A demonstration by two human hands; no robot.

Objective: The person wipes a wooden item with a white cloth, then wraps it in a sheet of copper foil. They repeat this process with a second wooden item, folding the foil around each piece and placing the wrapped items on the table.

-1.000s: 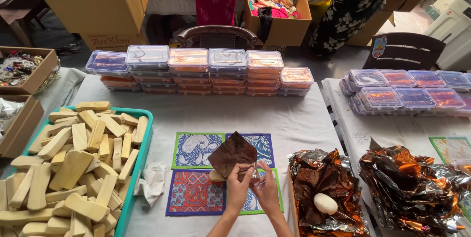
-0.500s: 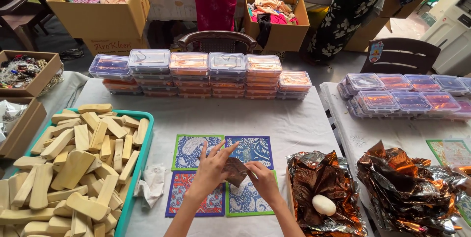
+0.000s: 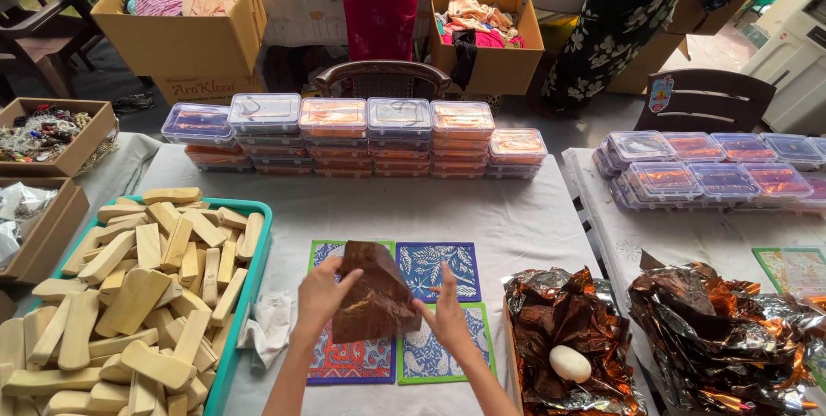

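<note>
Copper foil sheet (image 3: 375,302) stands tilted between both hands over the patterned cards (image 3: 430,271) at the surface's near edge. Left hand (image 3: 322,297) pinches its left edge; right hand (image 3: 448,317) presses its lower right corner. Wrapping it well likely needs even tension and flat creases, since thin foil tears easily.

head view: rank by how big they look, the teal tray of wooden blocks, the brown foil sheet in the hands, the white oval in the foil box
1. teal tray, largest, though cut off by the frame edge.
2. brown foil sheet, held between left hand and right hand.
3. white oval, smallest.
</note>
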